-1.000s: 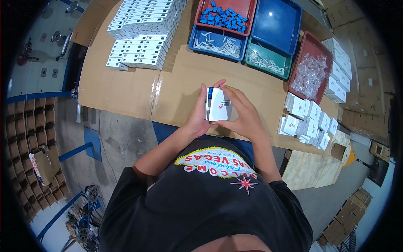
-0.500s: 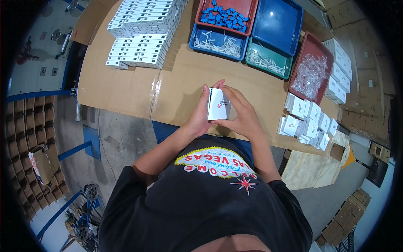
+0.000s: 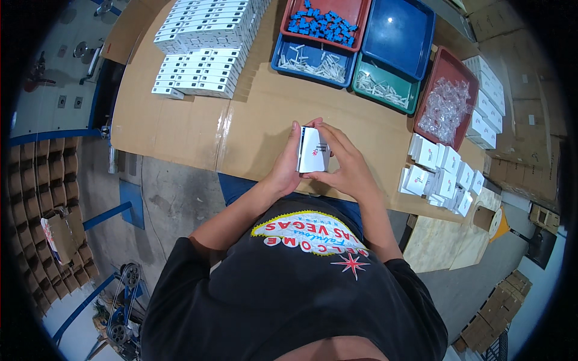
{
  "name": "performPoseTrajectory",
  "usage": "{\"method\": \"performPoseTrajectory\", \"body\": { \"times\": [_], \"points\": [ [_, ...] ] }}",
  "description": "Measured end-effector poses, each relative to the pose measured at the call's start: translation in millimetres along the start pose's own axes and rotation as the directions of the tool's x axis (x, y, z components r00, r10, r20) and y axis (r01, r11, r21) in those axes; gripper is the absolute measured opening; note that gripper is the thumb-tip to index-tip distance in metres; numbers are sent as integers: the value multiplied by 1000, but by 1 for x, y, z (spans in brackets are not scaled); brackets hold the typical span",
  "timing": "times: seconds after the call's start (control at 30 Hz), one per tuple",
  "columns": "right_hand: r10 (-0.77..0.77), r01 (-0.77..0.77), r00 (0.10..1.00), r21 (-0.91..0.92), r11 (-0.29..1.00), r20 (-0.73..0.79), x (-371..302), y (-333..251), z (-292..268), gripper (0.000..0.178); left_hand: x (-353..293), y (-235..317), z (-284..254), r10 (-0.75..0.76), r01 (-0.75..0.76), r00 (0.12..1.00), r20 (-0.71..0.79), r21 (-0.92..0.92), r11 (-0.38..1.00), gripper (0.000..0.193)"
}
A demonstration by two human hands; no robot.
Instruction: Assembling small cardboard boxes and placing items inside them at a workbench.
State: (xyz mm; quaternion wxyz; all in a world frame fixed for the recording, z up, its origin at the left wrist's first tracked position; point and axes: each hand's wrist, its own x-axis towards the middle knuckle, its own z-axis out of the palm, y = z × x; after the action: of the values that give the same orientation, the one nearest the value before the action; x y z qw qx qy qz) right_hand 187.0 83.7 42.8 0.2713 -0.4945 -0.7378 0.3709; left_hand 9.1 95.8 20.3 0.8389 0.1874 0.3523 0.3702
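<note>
A small flat white box with a dark print on its upper face is held above the front part of the table, close to my body. My left hand is closed around its left side, thumb along the edge. From the right, my right hand grips it too, fingertips at the far end and thumb at the near corner. A dark strip shows along the box's left edge. The palms and the underside of the box are hidden.
Stacked white boxes stand at the far left on the cardboard-covered table. Trays hold blue clips, white sticks and clear plastic pieces. Printed white leaflets lie in piles at the right.
The white box has tilted very slightly between my hands, and my fingertips at its far end have shifted a little. Both hands keep their hold.
</note>
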Motion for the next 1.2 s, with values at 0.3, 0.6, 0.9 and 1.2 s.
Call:
{"method": "performPoseTrajectory", "body": {
  "times": [0.3,0.6,0.9,1.2],
  "points": [
    [-27,27,1000,-10,1000,10,0,1,0,99,5,-10,-11,-17,17,1000,1,15,1000,76],
    [-28,28,1000,-35,999,4,-2,-1,1,100,6,-12,-13,-35,35,999,-2,35,999,78],
    [-21,21,1000,-30,999,4,1,-3,0,100,7,-13,-16,-45,46,999,-27,69,997,77],
    [-61,61,997,-11,998,-37,2,-1,4,100,0,-8,-8,-5,5,1000,-23,35,999,80]
  ]
}}
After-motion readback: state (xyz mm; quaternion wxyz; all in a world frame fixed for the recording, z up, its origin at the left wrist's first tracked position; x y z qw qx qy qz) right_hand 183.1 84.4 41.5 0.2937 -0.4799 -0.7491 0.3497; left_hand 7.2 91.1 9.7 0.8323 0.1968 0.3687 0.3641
